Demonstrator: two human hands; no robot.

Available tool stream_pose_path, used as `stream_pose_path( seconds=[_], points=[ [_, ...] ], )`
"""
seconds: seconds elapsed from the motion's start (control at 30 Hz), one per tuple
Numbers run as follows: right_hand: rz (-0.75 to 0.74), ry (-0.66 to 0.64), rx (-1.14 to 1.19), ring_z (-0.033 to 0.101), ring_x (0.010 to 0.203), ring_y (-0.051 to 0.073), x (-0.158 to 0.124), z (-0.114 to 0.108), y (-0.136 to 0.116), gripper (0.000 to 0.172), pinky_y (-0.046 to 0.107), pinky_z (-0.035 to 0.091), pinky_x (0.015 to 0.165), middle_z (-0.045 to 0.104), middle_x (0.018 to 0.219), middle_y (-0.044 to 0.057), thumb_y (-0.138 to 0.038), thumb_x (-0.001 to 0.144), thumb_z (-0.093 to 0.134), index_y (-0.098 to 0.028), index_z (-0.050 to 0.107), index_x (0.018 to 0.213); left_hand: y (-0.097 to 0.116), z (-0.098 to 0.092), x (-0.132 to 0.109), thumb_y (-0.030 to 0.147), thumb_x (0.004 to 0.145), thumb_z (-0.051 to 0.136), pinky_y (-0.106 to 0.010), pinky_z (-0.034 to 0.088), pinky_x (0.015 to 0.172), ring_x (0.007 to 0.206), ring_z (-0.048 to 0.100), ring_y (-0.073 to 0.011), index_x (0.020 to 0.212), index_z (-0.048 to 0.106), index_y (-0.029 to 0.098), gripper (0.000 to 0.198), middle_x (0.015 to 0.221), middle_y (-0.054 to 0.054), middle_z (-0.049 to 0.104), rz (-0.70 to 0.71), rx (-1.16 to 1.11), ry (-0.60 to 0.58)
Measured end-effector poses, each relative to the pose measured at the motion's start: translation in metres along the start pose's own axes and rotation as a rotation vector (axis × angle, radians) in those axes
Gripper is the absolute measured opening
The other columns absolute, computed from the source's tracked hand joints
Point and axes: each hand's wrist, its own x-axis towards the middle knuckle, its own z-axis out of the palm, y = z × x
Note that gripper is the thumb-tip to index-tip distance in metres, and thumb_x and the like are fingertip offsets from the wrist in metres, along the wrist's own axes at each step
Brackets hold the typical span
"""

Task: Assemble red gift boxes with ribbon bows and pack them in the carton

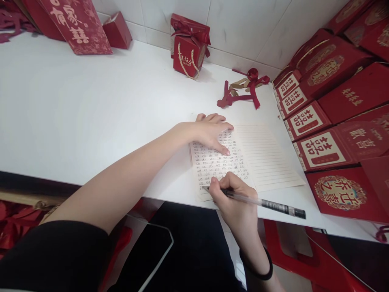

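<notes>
Lined paper (269,156) lies on the white table, its left page covered in rows of handwritten numbers and its right page blank. My left hand (212,132) rests flat on the upper part of the written page, fingers spread. In my right hand (238,198) a black gel pen (270,206) is gripped, its capped back end pointing right. The pen's tip is at the lowest row of numbers, near the page's bottom left. My right fingers hide part of that row.
Red gift boxes (331,150) are stacked along the right side. A small red gift bag (188,56) with rope handles stands by the tiled wall. Loose red and gold ribbons (243,91) lie behind the paper. A red printed bag (79,28) stands at the back left.
</notes>
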Motion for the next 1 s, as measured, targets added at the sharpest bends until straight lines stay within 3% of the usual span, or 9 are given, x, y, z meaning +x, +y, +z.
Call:
stream_pose_path(
  seconds=[0.77,1.0],
  points=[
    [0.021,0.012,0.015,0.022,0.044,0.007,-0.0019,0.0006,0.0018,0.036,0.019,0.023,0.040,0.021,0.050,-0.008,-0.018,0.079,0.051,-0.020,0.022,0.056,-0.0022,0.0015,-0.0006,0.062,0.064,0.049,-0.049,0.008,0.110,0.135,0.016,-0.0305,0.134,0.037,0.031,0.078,0.147,-0.005,0.028,0.030,-0.001,0.030],
    [0.094,0.001,0.036,0.028,0.041,0.007,-0.0011,-0.0003,-0.0009,0.036,0.020,0.027,0.040,0.028,0.046,-0.007,-0.022,0.080,0.052,-0.020,0.028,0.053,-0.0026,0.0017,-0.0005,0.058,0.065,0.050,-0.049,0.007,0.110,0.136,0.015,-0.0317,0.135,0.037,0.030,0.077,0.148,-0.005,0.027,0.033,-0.004,0.036]
  ],
)
